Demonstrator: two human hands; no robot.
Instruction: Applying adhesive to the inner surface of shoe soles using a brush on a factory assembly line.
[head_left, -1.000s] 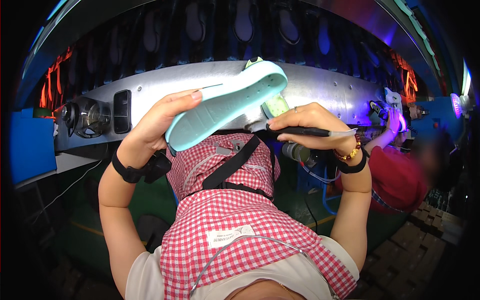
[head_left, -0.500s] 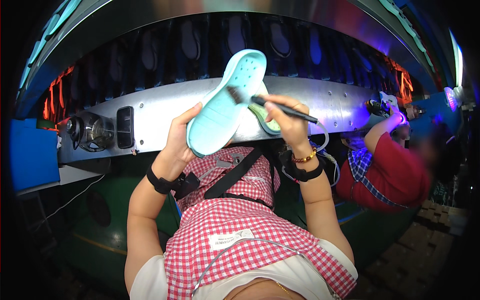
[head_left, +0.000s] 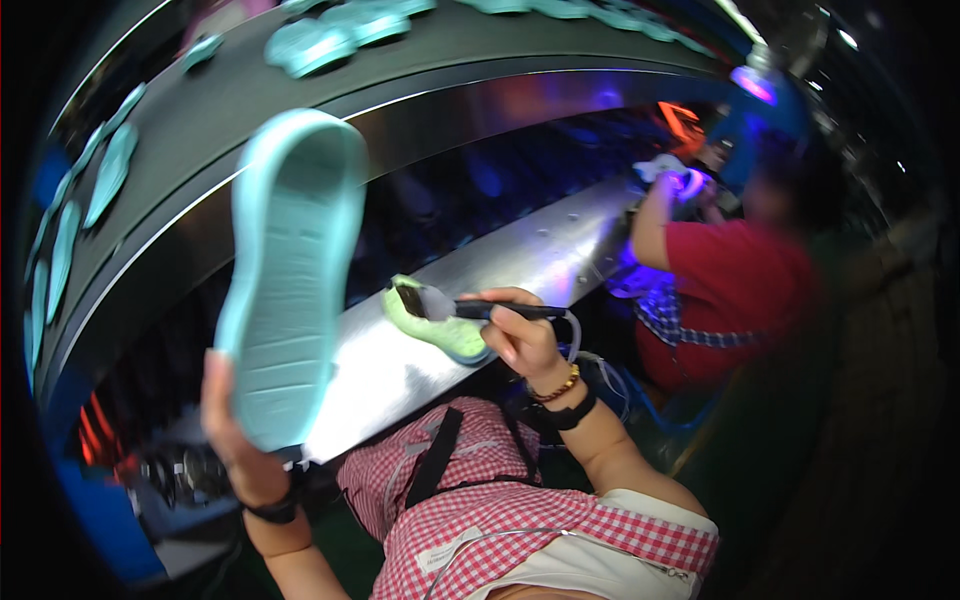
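Note:
My left hand (head_left: 238, 440), blurred, grips the lower end of a turquoise shoe sole (head_left: 285, 270) and holds it up on the left, with its ribbed hollow side facing me. My right hand (head_left: 522, 335) is closed around the black handle of a brush (head_left: 432, 303), from which a pale tube runs down past my wrist. Below the brush, a pale green shoe sole (head_left: 432, 333) with a bluish rim lies on the metal bench. In this view the bristles overlap its far end; I cannot tell whether they touch.
A dark conveyor belt (head_left: 215, 115) curves along the far side, carrying several turquoise soles (head_left: 310, 48). The shiny metal bench (head_left: 375, 395) runs between it and me. At the right a co-worker in a red shirt (head_left: 735, 270) handles something under purple light. A dark, rounded container (head_left: 185, 475) stands at the left.
My left hand has lifted the turquoise sole up and left, away from the brush. My right hand has moved down and left with the brush. The view has turned, bringing the belt in.

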